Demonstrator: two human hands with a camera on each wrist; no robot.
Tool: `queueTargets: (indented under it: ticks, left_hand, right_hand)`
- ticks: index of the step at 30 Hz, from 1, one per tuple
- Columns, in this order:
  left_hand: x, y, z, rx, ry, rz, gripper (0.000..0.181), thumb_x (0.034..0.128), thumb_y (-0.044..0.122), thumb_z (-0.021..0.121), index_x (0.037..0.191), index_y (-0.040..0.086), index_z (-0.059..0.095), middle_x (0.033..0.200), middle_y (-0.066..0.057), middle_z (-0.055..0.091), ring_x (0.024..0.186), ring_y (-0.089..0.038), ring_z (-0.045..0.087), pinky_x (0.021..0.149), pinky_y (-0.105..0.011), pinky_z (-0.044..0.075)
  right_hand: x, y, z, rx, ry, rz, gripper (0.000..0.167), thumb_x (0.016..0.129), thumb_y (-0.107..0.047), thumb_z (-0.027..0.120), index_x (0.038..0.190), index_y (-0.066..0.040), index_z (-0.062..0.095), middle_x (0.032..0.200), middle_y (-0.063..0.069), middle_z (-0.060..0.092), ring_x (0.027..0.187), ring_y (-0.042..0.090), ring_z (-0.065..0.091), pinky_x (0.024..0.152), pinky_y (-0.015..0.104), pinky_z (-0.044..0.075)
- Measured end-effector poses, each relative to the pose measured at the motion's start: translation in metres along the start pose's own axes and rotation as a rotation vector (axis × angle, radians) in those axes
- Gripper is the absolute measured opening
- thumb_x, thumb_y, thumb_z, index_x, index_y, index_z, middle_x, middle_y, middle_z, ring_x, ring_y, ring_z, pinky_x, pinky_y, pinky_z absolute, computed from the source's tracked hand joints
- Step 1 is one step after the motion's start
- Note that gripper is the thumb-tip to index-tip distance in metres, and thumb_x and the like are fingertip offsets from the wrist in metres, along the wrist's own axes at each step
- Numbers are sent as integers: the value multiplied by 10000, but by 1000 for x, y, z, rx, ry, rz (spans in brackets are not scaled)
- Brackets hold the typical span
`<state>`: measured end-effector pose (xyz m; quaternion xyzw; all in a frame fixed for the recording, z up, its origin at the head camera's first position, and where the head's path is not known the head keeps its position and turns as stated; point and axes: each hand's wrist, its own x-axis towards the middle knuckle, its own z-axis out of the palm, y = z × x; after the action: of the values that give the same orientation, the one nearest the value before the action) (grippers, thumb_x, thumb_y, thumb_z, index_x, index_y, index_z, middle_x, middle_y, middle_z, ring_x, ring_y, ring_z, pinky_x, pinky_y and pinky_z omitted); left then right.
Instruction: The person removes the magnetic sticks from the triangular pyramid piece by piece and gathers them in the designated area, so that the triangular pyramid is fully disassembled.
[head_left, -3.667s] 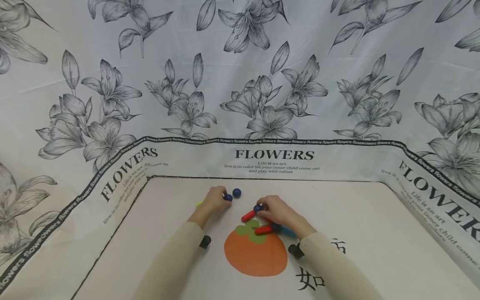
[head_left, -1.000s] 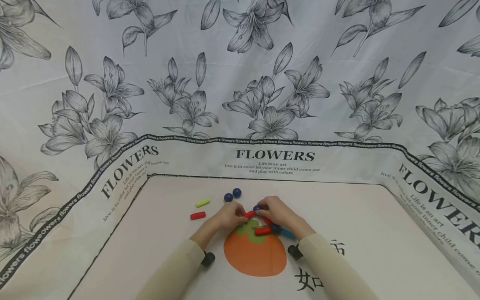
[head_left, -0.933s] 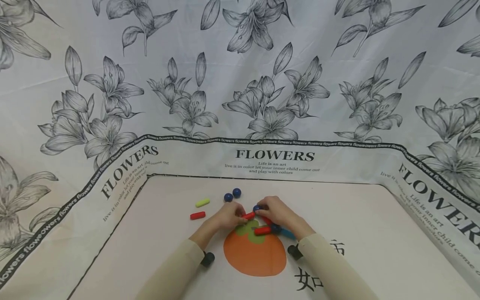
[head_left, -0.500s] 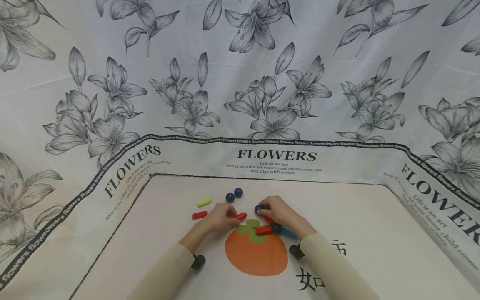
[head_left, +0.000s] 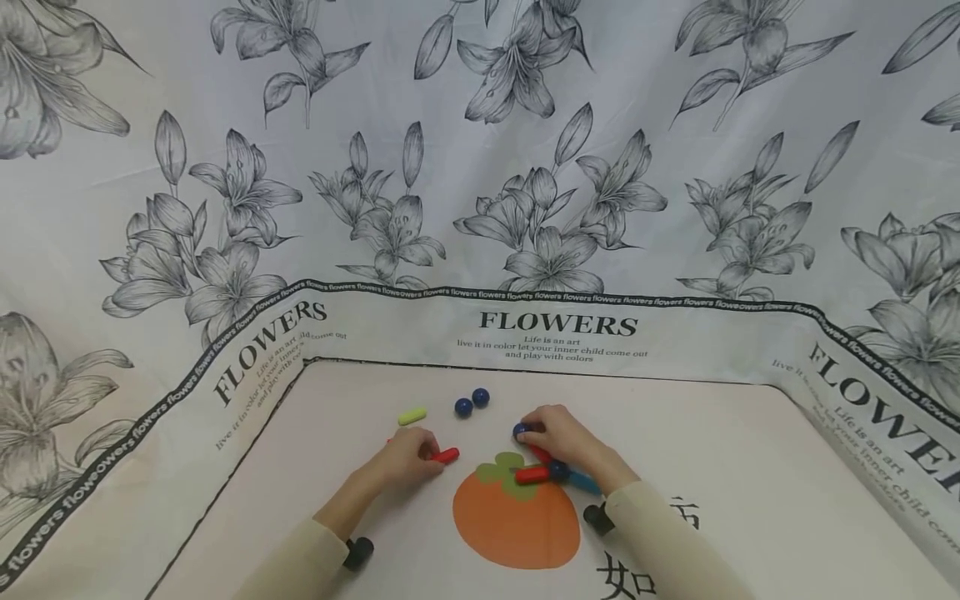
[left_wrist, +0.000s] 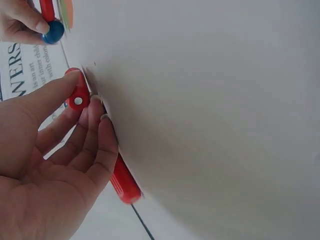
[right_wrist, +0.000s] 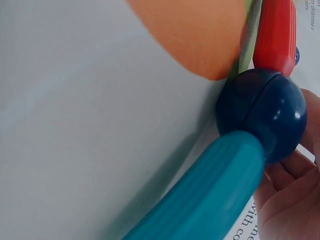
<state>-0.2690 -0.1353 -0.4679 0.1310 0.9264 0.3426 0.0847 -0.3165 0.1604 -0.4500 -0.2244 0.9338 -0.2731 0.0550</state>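
My left hand (head_left: 408,457) pinches a short red rod (head_left: 447,456) between thumb and fingers; in the left wrist view the rod (left_wrist: 78,90) shows a white dot on its end. A second red rod (left_wrist: 125,184) lies just beyond those fingers, mostly covered by the hand in the head view. My right hand (head_left: 566,437) grips a blue ball (head_left: 521,431) at one corner of a joined piece. That piece has a red rod (head_left: 533,475), another red rod partly under the hand, a central blue ball (right_wrist: 262,115) and a teal rod (right_wrist: 205,192).
Two loose blue balls (head_left: 463,407) sit side by side toward the back, with a yellow-green rod (head_left: 412,416) to their left. The tabletop covering (head_left: 712,450) bears an orange persimmon print (head_left: 517,521) and dark characters. A flowered cloth (head_left: 555,208) rises behind it.
My left hand has let go of a blue ball near the back, taken the red rod beside the joined piece and drawn it leftward. My right hand stays at its ball.
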Motion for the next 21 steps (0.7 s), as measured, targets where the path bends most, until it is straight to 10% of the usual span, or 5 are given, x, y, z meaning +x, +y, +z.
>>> queueTargets:
  ticks: [21]
  left_hand:
    - [-15,-5,-4,121,23,-87,178,863,155,823,915,97,663,786,-15,596,765,-183,556,708,-316,512]
  right_hand:
    - [-19,-2,-2,7,-32,26,573,901,-163,783,1379,70,570,1065,88,679,959,210,607,936,437,528]
